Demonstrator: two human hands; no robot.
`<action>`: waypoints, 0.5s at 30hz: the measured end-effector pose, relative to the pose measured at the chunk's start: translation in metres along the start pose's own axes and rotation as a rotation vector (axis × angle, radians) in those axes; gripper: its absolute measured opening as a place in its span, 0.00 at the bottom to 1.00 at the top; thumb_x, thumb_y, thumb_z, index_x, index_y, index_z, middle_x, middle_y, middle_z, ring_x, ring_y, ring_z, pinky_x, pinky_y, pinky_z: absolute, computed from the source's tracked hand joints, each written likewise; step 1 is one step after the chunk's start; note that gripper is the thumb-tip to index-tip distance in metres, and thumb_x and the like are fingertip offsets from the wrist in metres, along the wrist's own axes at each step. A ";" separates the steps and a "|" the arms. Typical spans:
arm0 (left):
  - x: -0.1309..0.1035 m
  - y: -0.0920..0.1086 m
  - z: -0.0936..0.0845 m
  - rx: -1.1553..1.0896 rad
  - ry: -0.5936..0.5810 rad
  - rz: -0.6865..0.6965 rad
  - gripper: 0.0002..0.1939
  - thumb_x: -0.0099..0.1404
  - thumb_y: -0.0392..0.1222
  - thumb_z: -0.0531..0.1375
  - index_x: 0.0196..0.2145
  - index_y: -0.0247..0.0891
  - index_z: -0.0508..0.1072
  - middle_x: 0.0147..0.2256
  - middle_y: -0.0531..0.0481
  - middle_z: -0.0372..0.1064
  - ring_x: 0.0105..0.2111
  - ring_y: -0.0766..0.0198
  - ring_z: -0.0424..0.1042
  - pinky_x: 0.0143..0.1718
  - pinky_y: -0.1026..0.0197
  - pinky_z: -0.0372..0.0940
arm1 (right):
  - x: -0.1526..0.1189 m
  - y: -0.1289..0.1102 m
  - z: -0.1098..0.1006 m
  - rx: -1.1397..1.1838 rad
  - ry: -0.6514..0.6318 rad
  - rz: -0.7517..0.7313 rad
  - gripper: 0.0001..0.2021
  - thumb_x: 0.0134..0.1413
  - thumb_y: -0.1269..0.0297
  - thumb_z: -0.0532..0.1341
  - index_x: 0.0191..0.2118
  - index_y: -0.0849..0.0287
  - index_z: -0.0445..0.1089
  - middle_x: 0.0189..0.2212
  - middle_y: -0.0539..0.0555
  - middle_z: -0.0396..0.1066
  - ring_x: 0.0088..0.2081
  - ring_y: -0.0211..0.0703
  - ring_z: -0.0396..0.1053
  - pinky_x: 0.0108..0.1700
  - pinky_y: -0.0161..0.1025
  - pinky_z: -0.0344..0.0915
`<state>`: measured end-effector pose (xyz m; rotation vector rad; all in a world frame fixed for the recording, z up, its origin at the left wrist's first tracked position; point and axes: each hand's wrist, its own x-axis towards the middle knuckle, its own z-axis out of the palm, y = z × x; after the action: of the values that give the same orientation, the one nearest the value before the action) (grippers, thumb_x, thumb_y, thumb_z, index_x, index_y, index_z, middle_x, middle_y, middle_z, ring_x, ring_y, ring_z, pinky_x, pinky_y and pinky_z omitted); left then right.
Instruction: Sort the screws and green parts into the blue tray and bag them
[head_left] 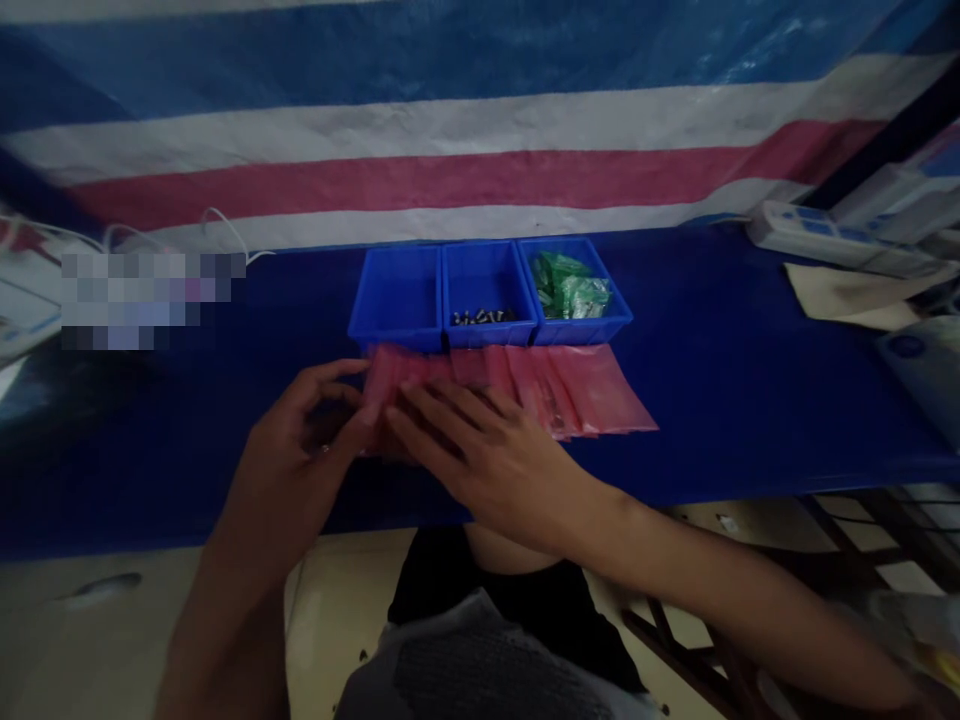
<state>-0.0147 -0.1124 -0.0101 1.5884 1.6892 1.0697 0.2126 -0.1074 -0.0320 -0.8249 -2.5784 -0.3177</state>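
Note:
A row of overlapping pink plastic bags [600, 390] lies on the blue table in front of the bins. My left hand [300, 430] curves round the left end of the row, its thumb and fingers closed on the edge of the bags. My right hand [480, 450] rests flat across the left part of the row, fingers stretched out and touching the bags. It hides some of them. Small contents show dimly through a few bags.
Behind the bags stand three blue bins: the left bin [397, 295] shows nothing inside, the middle holds small metal parts [484, 316], the right holds green packets [570, 285]. A power strip [825, 235] and brown paper [847, 295] lie right. White cables [225, 225] are left. A striped sheet [450, 120] hangs behind.

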 end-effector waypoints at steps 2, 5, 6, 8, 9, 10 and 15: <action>-0.001 -0.002 0.001 -0.064 0.045 -0.018 0.27 0.59 0.61 0.73 0.52 0.48 0.81 0.43 0.51 0.82 0.32 0.57 0.82 0.35 0.57 0.81 | 0.002 -0.002 0.003 -0.020 0.026 -0.015 0.21 0.77 0.72 0.55 0.69 0.64 0.71 0.67 0.62 0.75 0.65 0.57 0.74 0.58 0.51 0.76; 0.000 -0.011 0.002 -0.044 0.083 -0.043 0.28 0.55 0.59 0.75 0.51 0.47 0.83 0.46 0.47 0.83 0.37 0.52 0.84 0.39 0.54 0.82 | 0.006 -0.002 0.005 -0.041 0.004 0.012 0.20 0.77 0.72 0.54 0.66 0.64 0.74 0.67 0.62 0.75 0.64 0.59 0.75 0.57 0.53 0.78; 0.000 -0.014 0.001 -0.026 0.076 -0.047 0.29 0.54 0.59 0.75 0.51 0.47 0.83 0.48 0.46 0.82 0.39 0.51 0.84 0.39 0.54 0.82 | 0.007 -0.002 0.005 -0.040 -0.016 0.017 0.20 0.77 0.72 0.54 0.66 0.65 0.74 0.66 0.62 0.76 0.64 0.59 0.75 0.57 0.53 0.78; 0.002 -0.016 -0.001 0.020 0.051 -0.036 0.29 0.54 0.60 0.75 0.52 0.47 0.84 0.51 0.45 0.81 0.41 0.51 0.84 0.40 0.54 0.82 | 0.007 0.001 0.002 -0.019 -0.068 -0.005 0.20 0.77 0.73 0.55 0.67 0.66 0.73 0.66 0.62 0.76 0.65 0.58 0.75 0.59 0.54 0.78; 0.002 -0.017 -0.003 0.055 0.040 -0.020 0.29 0.54 0.61 0.75 0.52 0.48 0.84 0.53 0.45 0.81 0.42 0.51 0.84 0.40 0.54 0.82 | 0.006 0.003 0.000 -0.003 -0.097 -0.025 0.21 0.76 0.74 0.55 0.68 0.65 0.73 0.67 0.61 0.75 0.66 0.57 0.74 0.61 0.54 0.77; 0.003 -0.017 -0.005 0.103 0.030 -0.001 0.29 0.55 0.63 0.74 0.51 0.48 0.85 0.54 0.45 0.80 0.42 0.51 0.84 0.40 0.55 0.82 | 0.006 0.005 -0.002 0.011 -0.122 -0.041 0.21 0.75 0.75 0.56 0.68 0.64 0.72 0.67 0.60 0.75 0.67 0.57 0.73 0.63 0.54 0.76; 0.006 -0.018 -0.013 0.241 -0.033 0.075 0.29 0.60 0.72 0.69 0.48 0.50 0.87 0.55 0.47 0.81 0.43 0.51 0.83 0.40 0.55 0.81 | 0.006 0.006 -0.003 0.023 -0.114 -0.037 0.20 0.75 0.74 0.57 0.66 0.63 0.73 0.68 0.59 0.74 0.68 0.60 0.72 0.66 0.59 0.74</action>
<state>-0.0352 -0.1083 -0.0180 1.8222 1.8035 0.8965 0.2129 -0.1004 -0.0263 -0.8090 -2.7008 -0.2577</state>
